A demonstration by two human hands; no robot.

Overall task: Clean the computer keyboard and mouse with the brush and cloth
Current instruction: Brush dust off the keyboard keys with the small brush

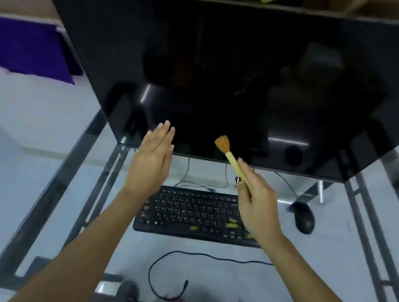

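The brush (228, 156) looks light, with a stiff pale handle and soft orange bristles, so a pinch low on the handle should steer it easily. The right hand (256, 206) holds it that way, fingers curled round the handle, bristles pointing up and away toward the dark monitor (218, 75). The left hand (151, 161) hovers flat with fingers straight and together, holding nothing. Both are raised above the keyboard (191, 214), which lies on the glass desk (316, 279); the mouse (303, 221) sits to its right. No cloth is clearly in view.
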